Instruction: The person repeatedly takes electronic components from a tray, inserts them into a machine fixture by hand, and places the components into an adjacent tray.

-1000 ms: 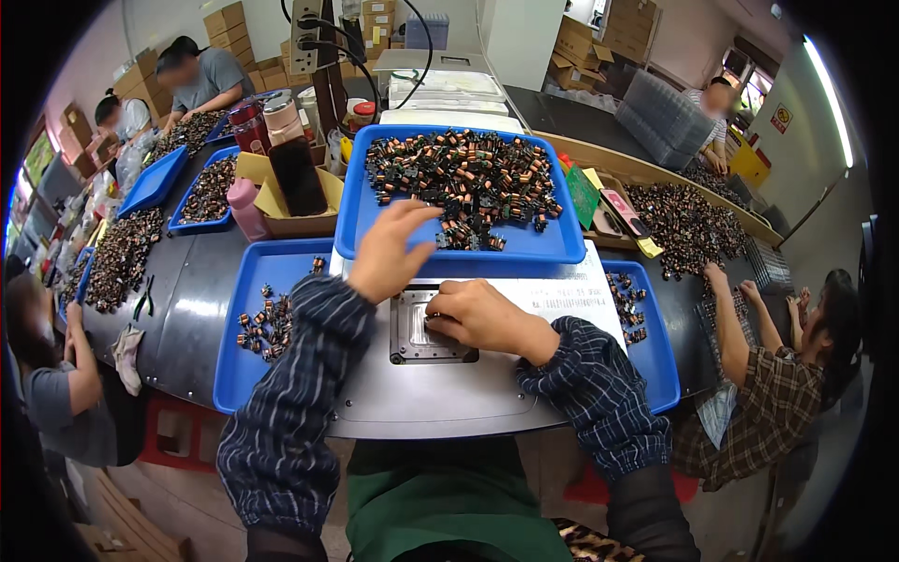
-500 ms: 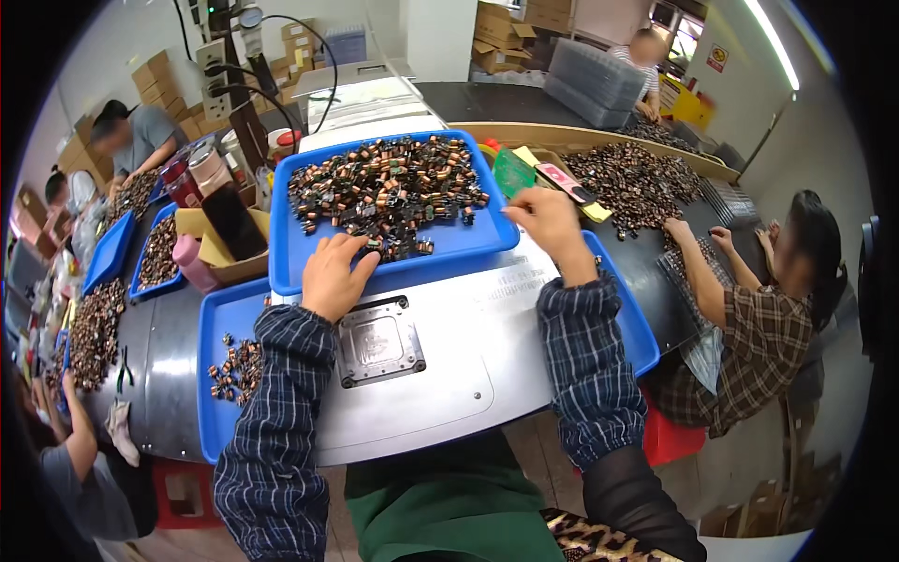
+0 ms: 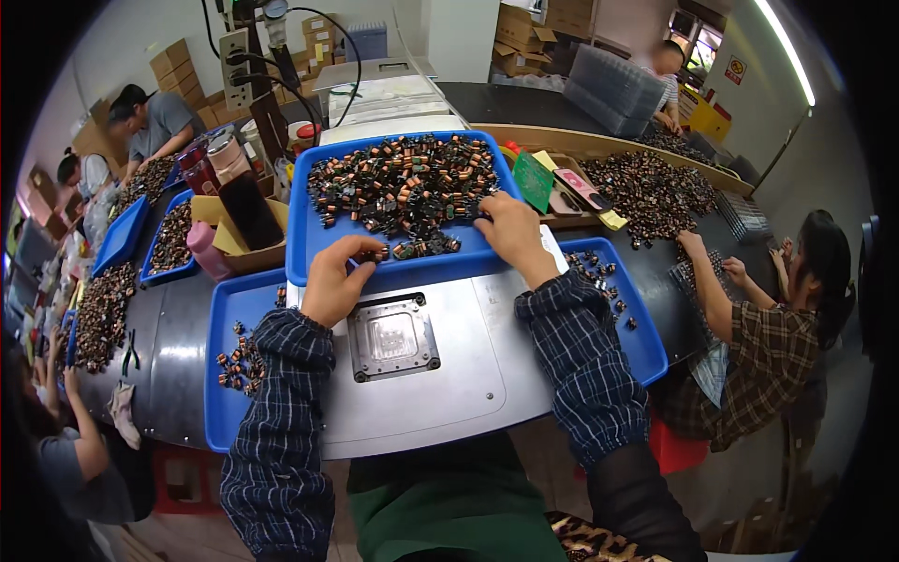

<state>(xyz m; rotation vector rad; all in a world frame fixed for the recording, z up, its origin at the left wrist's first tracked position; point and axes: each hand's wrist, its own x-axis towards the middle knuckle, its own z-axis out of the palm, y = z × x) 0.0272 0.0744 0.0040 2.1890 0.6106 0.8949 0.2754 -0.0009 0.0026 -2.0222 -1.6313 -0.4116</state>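
Okay, I see left hand (image 3: pixel 334 281) and right hand (image 3: pixel 515 236), fingers narrow, can't tell if gripping; both at copper-coil parts (image 3: pixel 412 183) in blue tray (image 3: pixel 315 240), upper centre of frame.

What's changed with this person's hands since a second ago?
The right hand has left the metal fixture and moved forward and right, to the right side of the blue tray. The left hand, open over the tray's front before, has drawn its fingers in beside a small part; whether it grips it, I can't tell. The pile of parts looks much the same.
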